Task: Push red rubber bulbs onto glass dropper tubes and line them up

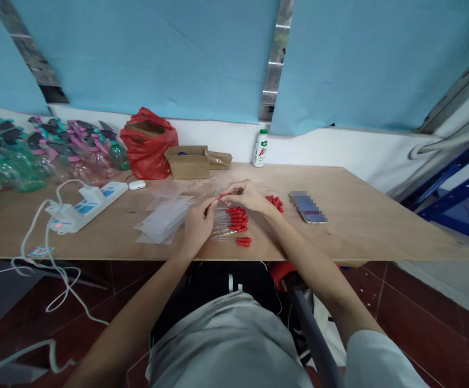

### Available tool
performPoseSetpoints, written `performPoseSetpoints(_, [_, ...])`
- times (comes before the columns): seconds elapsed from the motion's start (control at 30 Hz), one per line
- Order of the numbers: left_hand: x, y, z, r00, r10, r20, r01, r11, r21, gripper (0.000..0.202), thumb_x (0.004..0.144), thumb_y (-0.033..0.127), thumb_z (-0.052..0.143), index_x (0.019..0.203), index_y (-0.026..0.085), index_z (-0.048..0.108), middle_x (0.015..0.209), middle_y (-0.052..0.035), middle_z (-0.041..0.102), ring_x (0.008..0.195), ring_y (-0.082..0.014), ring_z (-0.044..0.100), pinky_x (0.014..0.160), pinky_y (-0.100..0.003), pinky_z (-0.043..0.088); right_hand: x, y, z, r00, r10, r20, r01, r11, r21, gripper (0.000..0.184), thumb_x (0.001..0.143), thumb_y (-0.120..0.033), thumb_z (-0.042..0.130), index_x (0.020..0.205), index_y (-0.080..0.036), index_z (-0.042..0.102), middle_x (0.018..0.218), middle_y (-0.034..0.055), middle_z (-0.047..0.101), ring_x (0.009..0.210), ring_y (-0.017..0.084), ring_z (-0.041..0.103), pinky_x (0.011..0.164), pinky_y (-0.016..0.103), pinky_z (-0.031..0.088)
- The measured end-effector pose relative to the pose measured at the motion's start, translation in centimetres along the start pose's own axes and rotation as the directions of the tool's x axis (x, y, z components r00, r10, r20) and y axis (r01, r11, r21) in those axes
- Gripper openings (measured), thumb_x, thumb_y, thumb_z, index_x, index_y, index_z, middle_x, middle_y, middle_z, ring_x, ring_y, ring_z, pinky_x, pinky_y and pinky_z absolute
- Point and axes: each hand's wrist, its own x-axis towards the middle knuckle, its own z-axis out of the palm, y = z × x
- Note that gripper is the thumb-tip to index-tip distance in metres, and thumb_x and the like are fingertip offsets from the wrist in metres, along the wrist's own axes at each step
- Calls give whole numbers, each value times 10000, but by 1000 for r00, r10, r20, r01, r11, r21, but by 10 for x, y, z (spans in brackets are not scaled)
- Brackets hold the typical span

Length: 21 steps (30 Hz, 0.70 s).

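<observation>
Spray bottles [40,156] crowded the left edge of the frame, above a white power strip [84,209]. A red plastic bag [149,153] stood upper left of centre beside a cardboard box [190,164]. Right of centre, a phone [308,207] lay below a green-capped bottle [260,151].

You see tabletop [364,226] smooth wood; red tips [238,218] glossy plastic; flat bags [161,222] translucent plastic; carrier bag [149,159] crinkled plastic; box [190,166] matt cardboard.

1. Red-ended rods [238,218]: over five; overlap stops exact tally.
2. Loose red pieces [275,203]: several, heaped.
3. Clear sleeves [161,221]: several, stacked.
4. Spray bottles [119,154]: over ten, crowded.
5. Cardboard boxes [192,164] outside red bag: two.
6. Plugs [91,194]: two.
7. One each: phone [309,208], green-capped bottle [260,152], red bag [147,153], power strip [102,200], small white case [137,185].
</observation>
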Motion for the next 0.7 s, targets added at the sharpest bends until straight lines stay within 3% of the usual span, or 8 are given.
performPoseSetpoints(0.3, [-1,0,-2,998,-4,59,-2,995,100,353,1068,352,510,1230,230,799,1149,-94,821,1061,-282,766,959,-395,577,-4,-3,-1,1000,11,14,-10,997,-80,378,702,-421,939,913,-129,825,798,56,801,683,159,739,688,290,635])
performPoseSetpoints(0.53, [-2,-5,-3,992,85,89,-100,978,182,321,1065,321,517,1201,263,803,1157,-74,817,1047,-286,757,935,-414,563,-5,-4,-5,996,14,83,2,984,-180,288,739,-375,903,893,-141,835,830,61,813,715,166,739,709,292,621])
performPoseSetpoints(0.7, [-4,4,-3,993,82,84,-94,984,153,327,1085,347,484,1173,247,782,1112,-78,807,1001,-256,740,920,-379,536,-4,-10,-7,994,-1,114,22,982,-187,288,756,-366,896,920,-138,832,841,59,810,713,159,726,716,287,605])
